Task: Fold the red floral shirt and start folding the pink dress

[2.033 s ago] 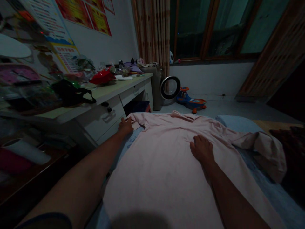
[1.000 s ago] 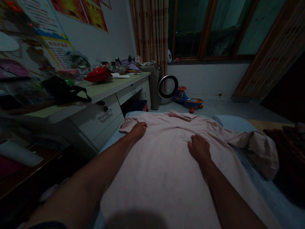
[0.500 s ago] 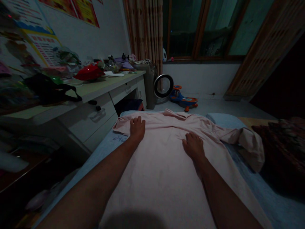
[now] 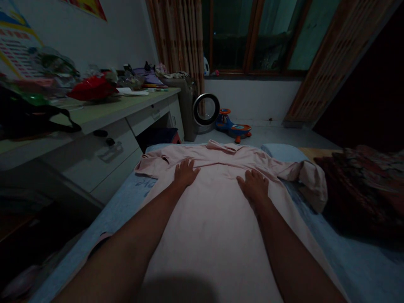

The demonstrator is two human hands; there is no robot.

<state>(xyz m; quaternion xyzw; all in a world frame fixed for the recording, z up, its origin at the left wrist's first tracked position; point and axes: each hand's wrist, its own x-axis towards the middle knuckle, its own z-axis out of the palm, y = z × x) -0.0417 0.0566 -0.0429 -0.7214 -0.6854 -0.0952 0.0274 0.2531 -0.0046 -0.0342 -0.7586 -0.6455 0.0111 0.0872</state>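
Note:
A pale pink long-sleeved shirt [image 4: 214,219] lies spread over the blue bedding [image 4: 126,202], its collar [image 4: 221,146] at the far end. The sleeve on the right is bunched and folded, while the one on the left lies close to the bed's edge. My left hand [image 4: 185,172] rests flat on the upper left of the shirt, fingers apart. On the upper right part, my right hand [image 4: 255,185] lies palm down with the thumb spread out. Neither hand holds the cloth. My forearms cover parts of the shirt's sides.
Along the left runs a white desk [image 4: 110,120] with a red bag [image 4: 93,87] and a black strap item on top. Beyond the bed are a round appliance door [image 4: 206,109] and a blue-orange ride-on toy [image 4: 233,127]. Folded dark patterned blankets [image 4: 362,189] lie on the right.
My left hand has shifted inward on the shirt, and its curled fingers have opened out flat. My right hand has spread its thumb. The view has turned slightly right.

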